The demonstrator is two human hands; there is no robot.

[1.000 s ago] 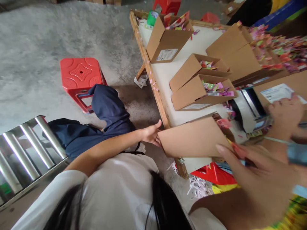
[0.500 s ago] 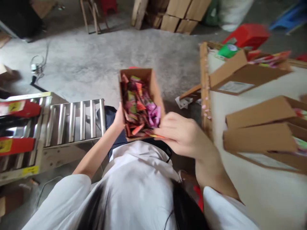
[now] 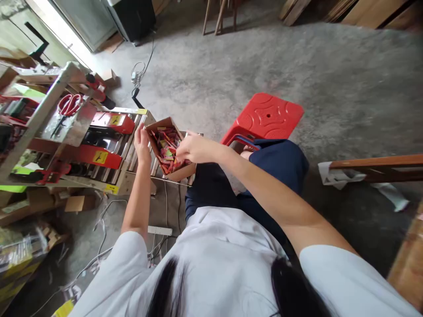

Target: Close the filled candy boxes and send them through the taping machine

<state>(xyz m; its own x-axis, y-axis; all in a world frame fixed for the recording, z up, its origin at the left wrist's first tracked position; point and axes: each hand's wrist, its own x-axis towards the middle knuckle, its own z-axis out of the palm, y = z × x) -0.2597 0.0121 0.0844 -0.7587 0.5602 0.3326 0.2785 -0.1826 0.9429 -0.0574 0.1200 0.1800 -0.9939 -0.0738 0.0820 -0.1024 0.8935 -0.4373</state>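
Note:
An open cardboard box (image 3: pixel 181 174) full of small red, pink and green packets (image 3: pixel 168 145) rests on the metal roller conveyor (image 3: pixel 155 167). My left hand (image 3: pixel 142 145) lies flat along the box's left side, its fingers stretched upward and holding nothing. At the right side of the opening, my right hand (image 3: pixel 193 149) reaches in over the packets with its fingers bent together. Whatever those fingertips hold, if anything, is hidden among the packets.
Left of the box a red taping machine (image 3: pixel 109 158) stands on the conveyor, with red-handled scissors (image 3: pixel 69 105) on its frame. A red stool (image 3: pixel 267 115) is ahead of my knees. Cables (image 3: pixel 102 237) trail below the conveyor. A wooden bar (image 3: pixel 376 166) is at right.
The view has swung left. The box has moved from in front of my lap onto the conveyor. My left hand has loosened into a flat touch; my right hand is now over the packets.

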